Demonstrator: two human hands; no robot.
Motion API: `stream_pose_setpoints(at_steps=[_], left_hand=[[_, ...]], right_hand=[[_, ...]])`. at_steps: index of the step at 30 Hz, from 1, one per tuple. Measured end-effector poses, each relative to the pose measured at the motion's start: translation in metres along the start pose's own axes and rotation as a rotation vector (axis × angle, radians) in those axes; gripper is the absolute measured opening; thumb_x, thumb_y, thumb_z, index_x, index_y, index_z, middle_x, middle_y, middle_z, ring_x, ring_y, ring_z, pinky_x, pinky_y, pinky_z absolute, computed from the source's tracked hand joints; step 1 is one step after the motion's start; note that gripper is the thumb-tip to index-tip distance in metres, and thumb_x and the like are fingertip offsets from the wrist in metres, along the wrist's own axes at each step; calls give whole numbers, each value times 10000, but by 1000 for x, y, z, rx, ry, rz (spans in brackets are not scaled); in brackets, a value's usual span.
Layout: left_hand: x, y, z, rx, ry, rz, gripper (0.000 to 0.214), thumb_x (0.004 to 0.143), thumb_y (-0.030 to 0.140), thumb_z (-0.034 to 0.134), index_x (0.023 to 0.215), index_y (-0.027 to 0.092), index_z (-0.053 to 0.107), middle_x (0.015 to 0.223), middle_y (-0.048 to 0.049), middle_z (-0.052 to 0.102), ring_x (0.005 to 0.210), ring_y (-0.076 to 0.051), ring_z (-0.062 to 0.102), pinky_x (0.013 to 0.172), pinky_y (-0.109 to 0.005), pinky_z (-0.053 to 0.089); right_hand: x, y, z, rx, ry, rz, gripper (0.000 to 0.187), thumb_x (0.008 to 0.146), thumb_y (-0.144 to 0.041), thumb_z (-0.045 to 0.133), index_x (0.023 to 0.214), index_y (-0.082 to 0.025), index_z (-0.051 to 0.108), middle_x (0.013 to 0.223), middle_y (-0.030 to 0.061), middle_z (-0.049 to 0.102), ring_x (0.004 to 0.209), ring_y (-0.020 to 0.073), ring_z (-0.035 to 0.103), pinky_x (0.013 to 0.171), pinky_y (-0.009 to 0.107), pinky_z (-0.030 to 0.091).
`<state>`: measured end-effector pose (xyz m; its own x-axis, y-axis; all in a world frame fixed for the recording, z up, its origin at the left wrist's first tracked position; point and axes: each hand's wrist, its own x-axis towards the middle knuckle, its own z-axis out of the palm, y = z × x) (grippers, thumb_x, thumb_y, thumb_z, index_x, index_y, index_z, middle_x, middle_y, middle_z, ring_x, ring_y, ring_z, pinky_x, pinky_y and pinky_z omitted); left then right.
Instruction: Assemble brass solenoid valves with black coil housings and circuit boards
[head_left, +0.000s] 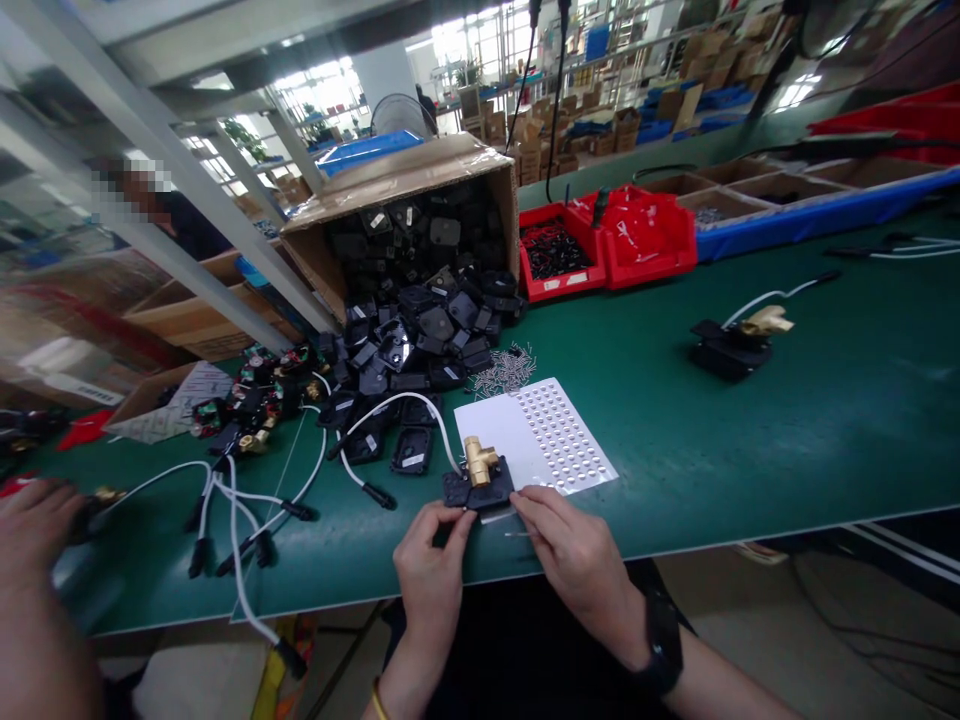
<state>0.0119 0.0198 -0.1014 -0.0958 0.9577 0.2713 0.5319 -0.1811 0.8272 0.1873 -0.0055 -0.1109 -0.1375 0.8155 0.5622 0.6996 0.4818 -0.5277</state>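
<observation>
A black plastic part with a brass fitting (478,476) and a white cable rests on the green table near its front edge. My left hand (429,570) pinches the near left corner of this black part. My right hand (574,555) has its fingertips pressed against the part's near right edge, and a thin metal pin (517,534) lies just under those fingers. A white sheet dotted with small round pads (541,436) lies right behind the part.
A tipped cardboard box (409,215) spills black housings (420,340) across the table. Loose metal pins (506,368), white-cabled assemblies (247,490), red bins (607,245) and another brass assembly (739,340) lie around. Another person's hand (34,530) is at far left.
</observation>
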Motion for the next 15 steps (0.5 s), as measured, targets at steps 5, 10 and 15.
stream_pose_setpoints(at_steps=[5, 10, 15], left_hand=[[-2, -4, 1, -7, -19, -52, 175, 757, 311, 646, 665, 177, 579, 660, -6, 599, 643, -159, 579, 665, -252, 447], [-3, -7, 5, -42, 44, -147, 256, 713, 316, 674, 656, 184, 463, 664, 15, 572, 643, -148, 579, 631, -238, 444], [-4, -12, 2, -13, -14, -104, 187, 749, 317, 650, 719, 169, 539, 676, 10, 577, 646, -145, 571, 652, -249, 458]], right_hand=[[-1, 0, -8, 8, -82, 16, 383, 863, -20, 338, 1150, -91, 582, 1092, 137, 614, 888, 227, 638, 772, 362, 571], [3, 1, -11, 25, -130, 36, 361, 861, -41, 354, 1114, -84, 608, 1075, 133, 628, 899, 234, 640, 787, 383, 569], [0, 1, -9, 30, -147, 63, 371, 871, -47, 339, 1138, -83, 594, 1097, 132, 619, 931, 230, 629, 813, 377, 556]])
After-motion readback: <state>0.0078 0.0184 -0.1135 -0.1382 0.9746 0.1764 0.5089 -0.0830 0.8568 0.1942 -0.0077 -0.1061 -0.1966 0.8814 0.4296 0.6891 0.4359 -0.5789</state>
